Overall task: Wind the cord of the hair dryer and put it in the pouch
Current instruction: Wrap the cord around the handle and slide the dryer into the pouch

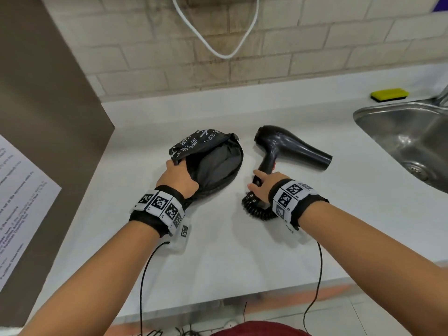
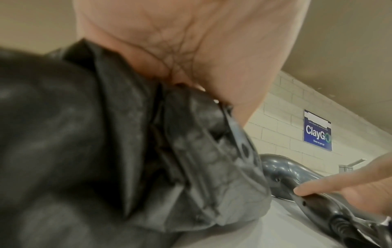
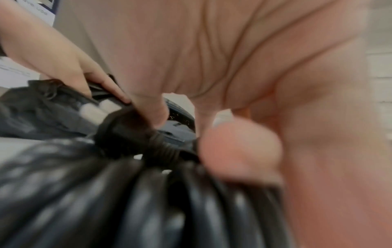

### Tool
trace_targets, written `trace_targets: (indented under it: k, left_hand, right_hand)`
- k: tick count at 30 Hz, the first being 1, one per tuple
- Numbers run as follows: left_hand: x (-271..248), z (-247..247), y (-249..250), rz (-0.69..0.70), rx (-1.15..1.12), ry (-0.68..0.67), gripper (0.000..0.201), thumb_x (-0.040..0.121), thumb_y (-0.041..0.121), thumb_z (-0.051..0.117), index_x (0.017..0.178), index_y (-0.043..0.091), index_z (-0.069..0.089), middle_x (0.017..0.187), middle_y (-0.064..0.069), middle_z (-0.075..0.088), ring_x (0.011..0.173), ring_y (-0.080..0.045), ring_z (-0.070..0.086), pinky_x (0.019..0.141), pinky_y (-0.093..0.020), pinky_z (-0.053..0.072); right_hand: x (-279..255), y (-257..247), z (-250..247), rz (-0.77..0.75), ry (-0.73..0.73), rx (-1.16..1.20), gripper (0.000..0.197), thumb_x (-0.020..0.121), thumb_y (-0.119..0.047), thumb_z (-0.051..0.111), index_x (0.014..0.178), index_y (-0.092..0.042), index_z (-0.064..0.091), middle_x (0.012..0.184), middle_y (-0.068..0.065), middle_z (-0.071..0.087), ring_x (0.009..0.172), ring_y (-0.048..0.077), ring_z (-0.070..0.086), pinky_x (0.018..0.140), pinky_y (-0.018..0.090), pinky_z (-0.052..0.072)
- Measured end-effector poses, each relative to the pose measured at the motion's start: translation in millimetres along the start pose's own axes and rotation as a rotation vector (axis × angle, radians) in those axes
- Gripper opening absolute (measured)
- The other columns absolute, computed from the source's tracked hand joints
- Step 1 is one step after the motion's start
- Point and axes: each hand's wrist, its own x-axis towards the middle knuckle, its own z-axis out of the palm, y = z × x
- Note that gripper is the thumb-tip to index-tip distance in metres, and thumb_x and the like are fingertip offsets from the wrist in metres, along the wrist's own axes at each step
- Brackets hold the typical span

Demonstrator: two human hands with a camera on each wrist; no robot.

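A black hair dryer [image 1: 288, 147] lies on the white counter [image 1: 218, 251], nozzle pointing right. Its coiled black cord [image 1: 257, 207] is bunched at the foot of the handle. My right hand [image 1: 260, 184] curls round the lower handle and the cord; the right wrist view shows the coils [image 3: 131, 201] under my palm and thumb. Left of the dryer lies a black pouch [image 1: 213, 161] with white lettering, its mouth gaping. My left hand [image 1: 179, 177] grips the pouch's near rim, fingers hooked inside. The left wrist view shows the pouch fabric [image 2: 106, 151] and the dryer [image 2: 297, 176] beyond.
A steel sink [image 1: 412, 139] is set into the counter at the right, with a yellow sponge [image 1: 389, 94] behind it. A white cable loop [image 1: 225, 44] hangs on the brick wall. A brown panel [image 1: 43, 117] bearing a paper notice bounds the left side.
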Motion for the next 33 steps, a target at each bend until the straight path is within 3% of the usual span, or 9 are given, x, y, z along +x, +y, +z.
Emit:
trace_targets:
  k: [6,13,16,18,21,25,28,31,33]
  left_hand:
    - [-3,0,3,0.01,0.002,-0.019,0.075,0.082,0.021,0.059,0.146,0.017,0.022,0.139,-0.014,0.026,0.117,-0.037,0.049,0.098,-0.041,0.044]
    - [-2,1,6,0.027,-0.003,-0.022,0.075,0.082,0.021,0.059,0.146,0.017,0.022,0.14,-0.014,0.027,0.118,-0.035,0.049,0.098,-0.039,0.043]
    - [-3,2,7,0.032,0.0,-0.024,0.073,0.082,0.021,0.059,0.146,0.017,0.024,0.14,-0.013,0.026,0.117,-0.035,0.049,0.098,-0.039,0.043]
    - [-3,3,8,0.031,0.004,-0.029,0.072,0.082,0.02,0.059,0.145,0.017,0.025,0.141,-0.013,0.026,0.118,-0.035,0.049,0.098,-0.04,0.043]
    - [-2,3,8,0.032,0.014,-0.032,0.072,0.082,0.02,0.06,0.145,0.017,0.025,0.142,-0.013,0.025,0.119,-0.035,0.048,0.098,-0.04,0.043]
    - [-1,6,10,0.04,0.014,-0.043,0.073,0.082,0.02,0.06,0.146,0.018,0.025,0.142,-0.013,0.025,0.118,-0.035,0.049,0.098,-0.04,0.044]
    - [1,9,13,0.048,0.025,-0.052,0.074,0.083,0.021,0.06,0.147,0.019,0.022,0.143,-0.012,0.024,0.119,-0.035,0.048,0.098,-0.041,0.044]
    - [3,11,17,0.056,0.027,-0.059,0.075,0.083,0.021,0.059,0.148,0.02,0.022,0.144,-0.012,0.024,0.12,-0.035,0.048,0.099,-0.041,0.044]
    - [4,12,20,0.067,0.016,-0.065,0.075,0.083,0.02,0.058,0.148,0.02,0.021,0.144,-0.012,0.023,0.121,-0.035,0.047,0.101,-0.04,0.043]
  right_hand:
    - [-7,10,-7,-0.007,-0.149,0.051,0.074,0.087,-0.052,0.049,0.146,-0.038,0.005,0.141,0.019,0.038,0.114,0.031,0.053,0.095,0.036,0.044]
    - [-14,21,-8,-0.087,-0.215,0.06,0.087,0.088,-0.005,0.053,0.146,-0.036,-0.003,0.131,0.015,0.051,0.079,0.019,0.053,0.075,0.028,0.047]
    - [-15,31,-6,-0.08,-0.1,0.139,0.095,0.082,0.001,0.057,0.147,-0.027,-0.007,0.089,0.007,0.06,0.059,0.013,0.048,0.054,0.022,0.04]
    - [-12,34,-5,-0.069,-0.044,0.102,0.096,0.08,-0.001,0.061,0.147,-0.021,-0.005,0.084,0.006,0.057,0.063,0.015,0.048,0.061,0.025,0.043]
    - [-7,39,-8,-0.073,-0.035,-0.001,0.096,0.079,-0.003,0.062,0.147,-0.023,-0.002,0.103,0.012,0.061,0.077,0.021,0.054,0.075,0.031,0.048]
    - [-2,53,-12,-0.079,-0.014,-0.027,0.087,0.084,-0.002,0.054,0.146,-0.035,0.004,0.114,0.013,0.058,0.084,0.025,0.057,0.072,0.03,0.047]
    - [2,55,-10,-0.001,0.052,0.067,0.07,0.089,-0.004,0.046,0.146,-0.032,0.017,0.123,0.016,0.047,0.097,0.031,0.058,0.079,0.034,0.047]
    - [5,40,-7,0.141,0.111,0.199,0.047,0.093,-0.021,0.042,0.137,-0.013,0.031,0.129,0.019,0.039,0.109,0.036,0.052,0.088,0.038,0.042]
    - [12,28,1,0.194,0.094,0.205,0.061,0.09,-0.044,0.045,0.138,-0.011,0.027,0.126,0.019,0.044,0.111,0.033,0.051,0.093,0.037,0.042]
